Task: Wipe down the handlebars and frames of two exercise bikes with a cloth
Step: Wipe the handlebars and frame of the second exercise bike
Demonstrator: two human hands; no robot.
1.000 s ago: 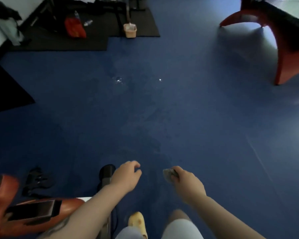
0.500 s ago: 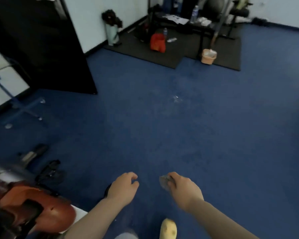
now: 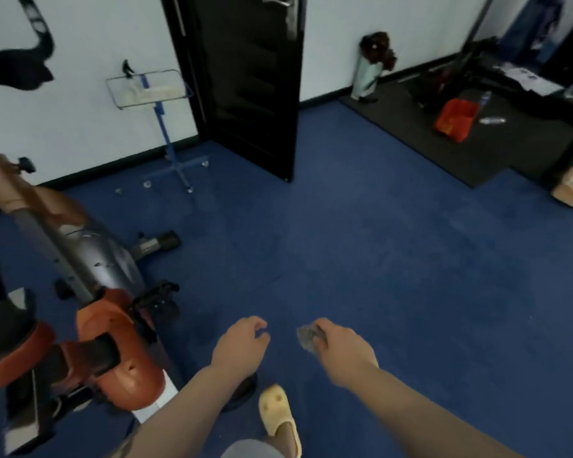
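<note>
A small grey cloth (image 3: 306, 337) is pinched in the fingers of the right hand (image 3: 343, 352), which is held out in front of the body above the blue carpet (image 3: 394, 276). The cloth is bunched and protrudes from the thumb side of the fist, towards the left hand (image 3: 240, 347). The left hand is held just beside it, apart from the cloth; its fingers are loosely curled and nothing is held in them.

An exercise bike (image 3: 113, 345) with orange and grey housing is seen at the lower left, standing on the carpet, well to the left of both hands and touched by neither. A black pedal (image 3: 158, 297) projects from its side towards the middle of the room, and a slanted grey post (image 3: 47, 239) rises from the housing towards the upper left. Whether the orange parts at the far left edge belong to a second bike cannot be told.

A yellow slipper (image 3: 278, 414) is worn on the foot seen between the two forearms, at the bottom of the view.

Farther back, a black door (image 3: 245, 77) stands open against the white wall. A blue stand (image 3: 166, 127) with a wire tray is placed to the left of the door. At the upper right a black mat (image 3: 460, 150) lies on the carpet, with an orange bag (image 3: 455, 119) resting on it.
</note>
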